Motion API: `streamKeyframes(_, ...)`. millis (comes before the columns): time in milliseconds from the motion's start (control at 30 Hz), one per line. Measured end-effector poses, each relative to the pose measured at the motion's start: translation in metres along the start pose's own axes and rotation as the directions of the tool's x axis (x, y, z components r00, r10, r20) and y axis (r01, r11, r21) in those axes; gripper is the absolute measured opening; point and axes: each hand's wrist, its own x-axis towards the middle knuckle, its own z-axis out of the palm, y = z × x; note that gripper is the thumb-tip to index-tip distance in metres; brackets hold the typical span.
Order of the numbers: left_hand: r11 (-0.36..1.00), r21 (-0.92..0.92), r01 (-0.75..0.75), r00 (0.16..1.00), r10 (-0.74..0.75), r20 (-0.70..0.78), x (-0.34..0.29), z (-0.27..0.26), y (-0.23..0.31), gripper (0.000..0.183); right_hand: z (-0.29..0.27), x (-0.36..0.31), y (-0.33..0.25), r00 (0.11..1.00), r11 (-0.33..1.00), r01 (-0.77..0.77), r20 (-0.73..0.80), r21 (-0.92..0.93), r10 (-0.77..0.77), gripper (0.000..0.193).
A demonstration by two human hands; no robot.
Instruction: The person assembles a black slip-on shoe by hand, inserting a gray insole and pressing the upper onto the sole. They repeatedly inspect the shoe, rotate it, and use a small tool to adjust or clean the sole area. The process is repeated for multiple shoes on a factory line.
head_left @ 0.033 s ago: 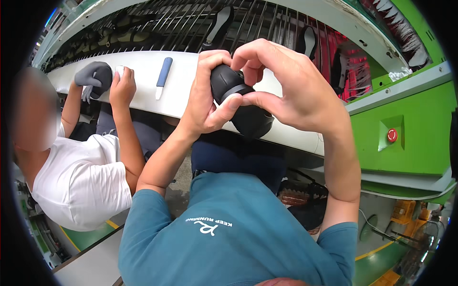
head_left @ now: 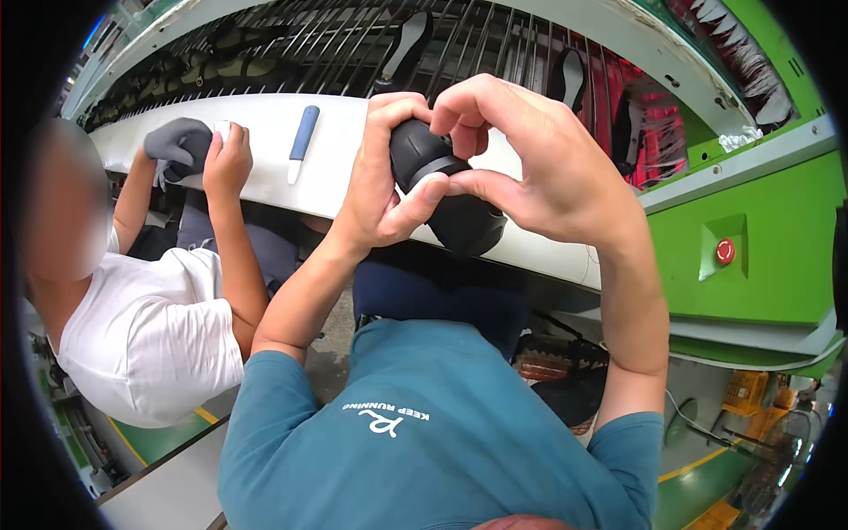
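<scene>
The left hand (head_left: 380,190) is wrapped around a black rounded rubber-like shoe piece (head_left: 446,190), fingers curled over its top and thumb pressing on the white patch at the front. The right hand (head_left: 539,168) comes from the other side; thumb and forefinger pinch the same piece near its upper end, other fingers arched above. The piece is held in the air, just above the edge of the long white desk (head_left: 265,168), approx. in the middle of the view.

On the desk lies a blue-and-white stick tool (head_left: 300,141), well apart from both hands. To the left a co-worker in white shirt (head_left: 150,336) holds a grey shoe part (head_left: 177,141) w/ both hands. Behind the desk runs a rack of dark metal rods (head_left: 336,44); at right is a green machine body with a red round button (head_left: 724,251).
</scene>
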Motion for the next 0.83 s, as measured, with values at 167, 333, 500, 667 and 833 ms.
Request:
streamKeyframes(167, 0.999, -0.021, -0.046, 0.998, 0.047, 0.029, 0.004, -0.003, 0.006, 0.066, -0.005, 0.003, 0.006, 0.99, 0.956, -0.143, 0.028, 0.257, 0.141, 0.06)
streamKeyframes(333, 0.997, -0.079, -0.022, 1.0, 0.021, -0.012, 0.006, 0.005, 0.013, 0.06, -0.011, 0.013, 0.018, 0.957, 0.827, -0.282, 0.085, 0.486, 0.276, 0.097)
streamKeyframes(500, 0.976, -0.171, 0.131, 0.983, -0.151, -0.109, -0.015, 0.007, -0.012, 0.057, 0.016, 0.012, 0.035, 0.912, 0.78, -0.368, 0.034, 0.507, 0.408, 0.095)
streamKeyframes(667, 0.93, -0.293, 0.223, 0.935, -0.289, -0.205, -0.054, 0.013, -0.035, 0.06, 0.065, -0.019, 0.035, 0.889, 0.91, -0.313, -0.255, 0.271, 0.382, 0.071)
streamKeyframes(833, 0.853, -0.426, 0.302, 0.848, -0.445, -0.289, -0.102, 0.014, -0.048, 0.065, 0.105, -0.055, 0.029, 0.898, 0.929, -0.362, -0.238, 0.073, 0.369, 0.065)
